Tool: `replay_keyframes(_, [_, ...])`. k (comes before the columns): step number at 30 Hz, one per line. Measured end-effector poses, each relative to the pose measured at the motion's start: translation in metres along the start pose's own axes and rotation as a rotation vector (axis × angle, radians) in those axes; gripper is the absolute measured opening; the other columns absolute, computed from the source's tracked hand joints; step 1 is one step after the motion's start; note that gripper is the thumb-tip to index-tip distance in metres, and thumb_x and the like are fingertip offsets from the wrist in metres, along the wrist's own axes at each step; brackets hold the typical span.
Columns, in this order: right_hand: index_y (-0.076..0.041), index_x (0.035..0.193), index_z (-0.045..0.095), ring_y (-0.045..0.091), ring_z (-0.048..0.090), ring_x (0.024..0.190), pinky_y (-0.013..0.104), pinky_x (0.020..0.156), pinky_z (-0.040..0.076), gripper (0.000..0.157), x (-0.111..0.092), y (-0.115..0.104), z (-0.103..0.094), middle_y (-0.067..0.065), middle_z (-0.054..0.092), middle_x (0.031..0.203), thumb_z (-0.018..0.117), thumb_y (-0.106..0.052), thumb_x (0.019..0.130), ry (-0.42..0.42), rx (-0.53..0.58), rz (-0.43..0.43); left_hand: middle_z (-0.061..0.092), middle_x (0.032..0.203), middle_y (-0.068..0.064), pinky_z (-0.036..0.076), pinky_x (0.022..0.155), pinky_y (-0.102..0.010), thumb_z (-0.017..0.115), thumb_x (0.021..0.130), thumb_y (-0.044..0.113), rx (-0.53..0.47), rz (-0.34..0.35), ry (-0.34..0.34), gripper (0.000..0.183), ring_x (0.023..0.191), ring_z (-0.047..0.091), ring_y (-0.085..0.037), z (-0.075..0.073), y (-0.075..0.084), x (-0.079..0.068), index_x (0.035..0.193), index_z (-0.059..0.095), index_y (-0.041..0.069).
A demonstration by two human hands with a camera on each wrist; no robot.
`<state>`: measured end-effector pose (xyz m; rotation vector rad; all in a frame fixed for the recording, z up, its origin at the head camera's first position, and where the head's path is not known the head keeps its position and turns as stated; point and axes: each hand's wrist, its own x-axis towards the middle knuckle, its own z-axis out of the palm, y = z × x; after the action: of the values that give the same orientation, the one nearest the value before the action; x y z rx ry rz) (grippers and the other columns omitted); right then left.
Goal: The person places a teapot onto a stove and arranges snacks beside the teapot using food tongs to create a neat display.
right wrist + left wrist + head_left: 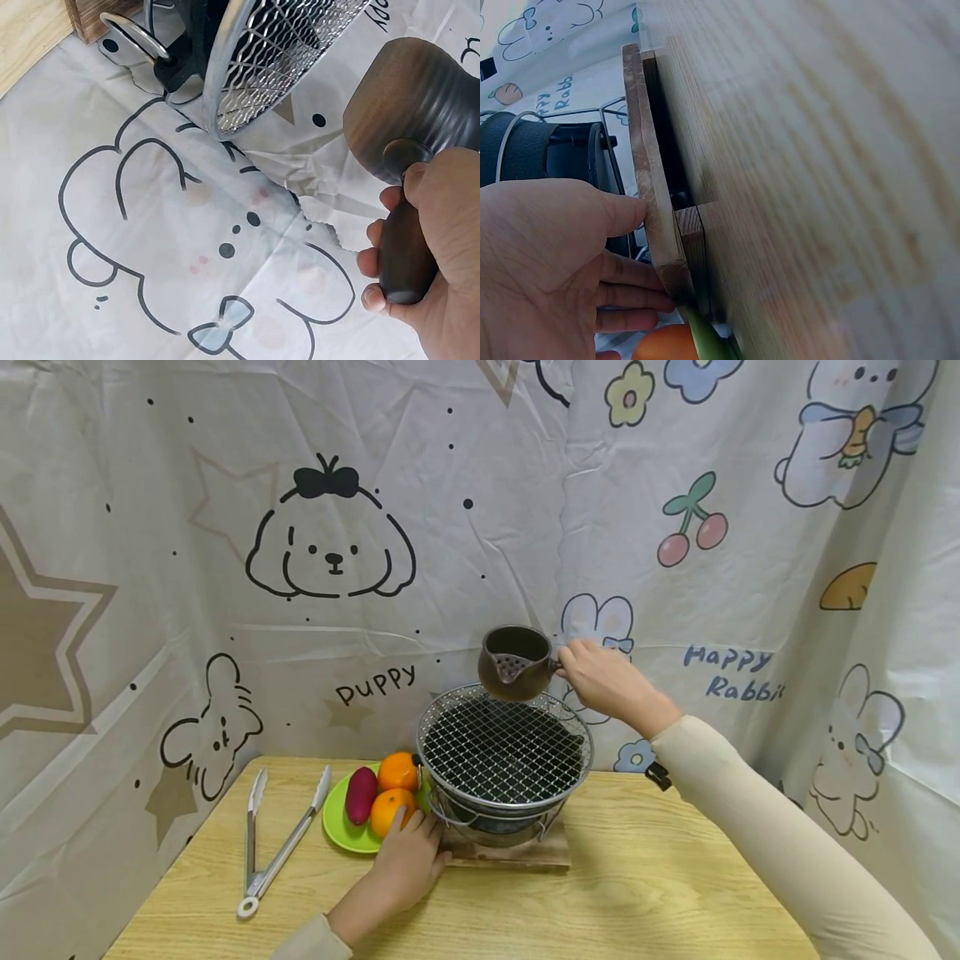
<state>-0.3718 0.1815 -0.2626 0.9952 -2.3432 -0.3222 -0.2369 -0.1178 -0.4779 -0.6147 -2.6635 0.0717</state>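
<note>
My right hand (pixel 611 681) grips the side handle of a dark brown lidless teapot (pixel 504 681), a spouted one with strainer holes inside. The teapot is held above the back of a round tabletop grill with a wire mesh top (pixel 502 752). In the right wrist view, the fingers wrap round the handle (pixel 407 259). My left hand (pixel 408 860) holds the front left corner of the wooden board (pixel 510 852) under the grill. Its thumb lies against the board's edge in the left wrist view, with the fingers along the side. What the teapot contains is hidden.
Left of the grill, a green plate (pixel 335 827) bears two oranges (pixel 390 810) and a purple sweet potato-like item (pixel 362 795). Metal tongs (pixel 277 864) lie spread at the table's left. A printed cloth (pixel 465 568) hangs behind and beside the wooden table (pixel 660 877).
</note>
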Motion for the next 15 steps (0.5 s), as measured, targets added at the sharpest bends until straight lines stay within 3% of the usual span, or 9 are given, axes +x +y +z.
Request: replay_keyframes(15, [0.000, 0.088, 0.047, 0.023, 0.045, 0.068, 0.034, 0.059, 0.043, 0.024, 0.007, 0.000, 0.017, 0.009, 0.044, 0.077, 0.058, -0.015, 0.103, -0.039, -0.001, -0.015, 0.067, 0.123, -0.006, 0.037, 0.109, -0.052, 0.066, 0.094, 0.037, -0.006, 0.006, -0.011, 0.045, 0.113, 0.054, -0.024, 0.001, -0.001, 0.000, 0.122, 0.070, 0.002])
